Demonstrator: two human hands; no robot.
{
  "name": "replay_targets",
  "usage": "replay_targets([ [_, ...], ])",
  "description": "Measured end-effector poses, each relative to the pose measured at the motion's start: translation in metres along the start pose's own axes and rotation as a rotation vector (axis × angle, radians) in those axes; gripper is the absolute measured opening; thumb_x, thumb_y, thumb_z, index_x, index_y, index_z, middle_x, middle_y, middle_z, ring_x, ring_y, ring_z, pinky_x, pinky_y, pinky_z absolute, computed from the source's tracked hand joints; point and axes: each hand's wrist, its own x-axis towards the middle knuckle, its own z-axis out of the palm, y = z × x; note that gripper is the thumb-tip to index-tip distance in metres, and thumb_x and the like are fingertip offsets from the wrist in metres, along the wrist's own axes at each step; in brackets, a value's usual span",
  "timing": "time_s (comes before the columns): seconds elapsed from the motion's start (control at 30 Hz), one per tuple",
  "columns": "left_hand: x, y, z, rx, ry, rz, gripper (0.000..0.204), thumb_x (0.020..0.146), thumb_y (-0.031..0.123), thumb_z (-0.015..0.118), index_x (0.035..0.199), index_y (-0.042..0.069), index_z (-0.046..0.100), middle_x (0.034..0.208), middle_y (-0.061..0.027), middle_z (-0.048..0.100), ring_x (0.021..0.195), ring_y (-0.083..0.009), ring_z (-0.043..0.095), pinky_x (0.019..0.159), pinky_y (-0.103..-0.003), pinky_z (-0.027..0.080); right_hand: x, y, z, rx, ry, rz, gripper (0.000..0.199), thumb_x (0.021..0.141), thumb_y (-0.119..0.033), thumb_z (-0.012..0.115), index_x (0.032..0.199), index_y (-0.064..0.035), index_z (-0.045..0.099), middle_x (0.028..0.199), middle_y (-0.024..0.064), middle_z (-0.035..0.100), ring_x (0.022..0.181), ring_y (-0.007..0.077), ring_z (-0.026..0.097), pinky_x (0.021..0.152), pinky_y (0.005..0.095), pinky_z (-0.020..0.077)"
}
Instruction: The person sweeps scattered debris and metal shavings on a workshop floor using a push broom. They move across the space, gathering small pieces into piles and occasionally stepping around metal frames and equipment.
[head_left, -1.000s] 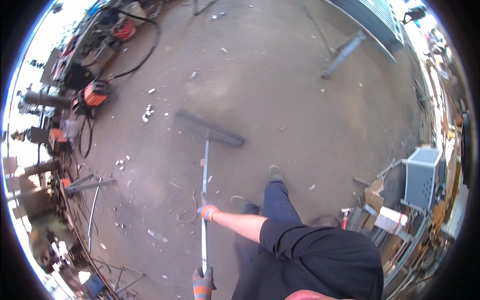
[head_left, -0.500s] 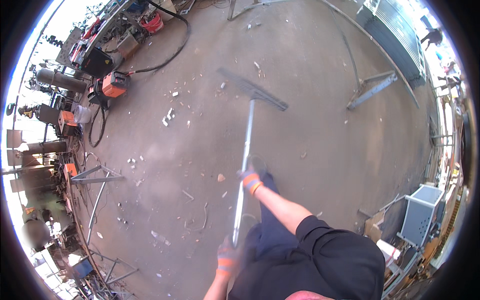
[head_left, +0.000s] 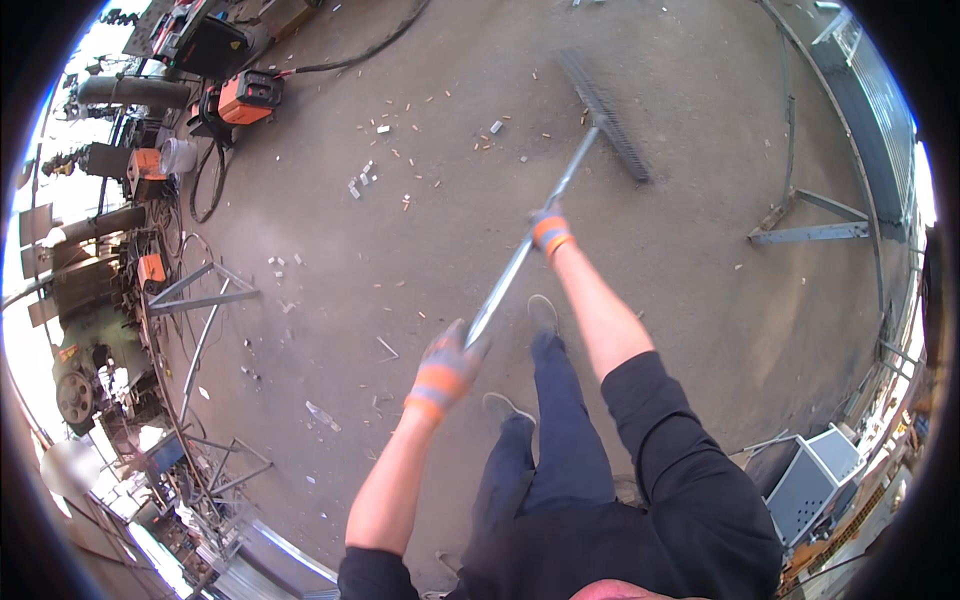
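Note:
A wide push broom [head_left: 603, 112] with dark bristles rests on the grey floor ahead of me, its head slanting from upper left to lower right. My right hand [head_left: 549, 228], in a grey and orange work glove, is closed around the middle of its silvery metal handle [head_left: 503, 287]. At the handle's near end, my left hand [head_left: 447, 370] in a matching glove grips it. Both arms reach forward, the right farther out. Scattered small debris [head_left: 363, 178] and light offcuts lie on the floor left of the broom.
An orange and black machine [head_left: 250, 97] with a thick hose stands at far left. Triangular metal stands [head_left: 205, 290] line the left side; another metal frame [head_left: 815, 232] is at right. A grey perforated metal box [head_left: 805, 485] sits at lower right. A plastic bottle [head_left: 322, 416] lies left.
Both hands have pushed forward, away from my body. The broom head has moved farther out and to the right, and turned to a steeper slant. My view has shifted as well.

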Motion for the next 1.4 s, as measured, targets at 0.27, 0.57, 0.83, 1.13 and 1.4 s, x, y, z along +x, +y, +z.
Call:
replay_targets([
  [0.27,-0.21,-0.097,-0.024,-0.638,0.03,-0.611,0.021,0.092,0.028,0.073,0.091,0.01,0.061,0.063,0.0027,0.049,0.047,-0.0073,0.043,0.04,-0.026,0.033,-0.11,-0.26,0.072,0.808,-0.269,0.281,0.036,0.09,-0.033,0.056,0.104,-0.0035,0.071,0.108,0.0288,0.068,0.1,0.0391,0.069,0.086,0.0474,0.056],
  [0.57,-0.378,-0.191,-0.057,-0.218,0.212,-0.564,0.033,0.085,0.024,0.075,0.106,0.0,0.064,0.068,-0.0046,0.061,0.054,-0.0138,0.058,0.051,-0.032,0.049,-0.249,-0.42,0.015,0.517,-0.341,-0.48,0.024,0.084,-0.016,0.061,0.101,-0.0056,0.074,0.091,0.0199,0.074,0.084,0.0389,0.072,0.073,0.0474,0.0572],
  [0.83,-0.174,-0.075,-0.063,-0.592,-0.037,-0.328,0.041,0.085,0.015,0.075,0.121,0.0,0.061,0.079,-0.0075,0.065,0.058,-0.0145,0.061,0.048,-0.031,0.049,-0.078,-0.244,0.021,1.116,-0.042,0.321,0.06,0.083,-0.03,0.066,0.133,0.0,0.052,0.097,0.026,0.069,0.089,0.0397,0.068,0.08,0.0477,0.0542],
  [1.13,0.318,0.263,-0.069,-0.808,-0.46,-0.143,0.019,0.089,0.016,0.072,0.105,0.006,0.071,0.068,0.0033,0.055,0.049,-0.0086,0.047,0.041,-0.026,0.034,0.289,0.274,-0.163,1.585,0.726,0.501,0.06,0.093,-0.024,0.067,0.146,-0.0167,0.04,0.07,0.0069,0.059,0.06,0.0215,0.063,0.049,0.0388,0.0498],
  [1.4,0.488,0.37,-0.078,-0.959,-0.545,-0.317,0.017,0.095,0.015,0.066,0.107,0.002,0.066,0.068,0.0046,0.049,0.047,-0.0067,0.039,0.039,-0.025,0.03,0.417,0.373,-0.225,1.496,0.36,0.515,0.018,0.091,-0.021,0.065,0.106,-0.0157,0.054,0.074,0.0081,0.062,0.067,0.0247,0.066,0.061,0.0503,0.0533],
])
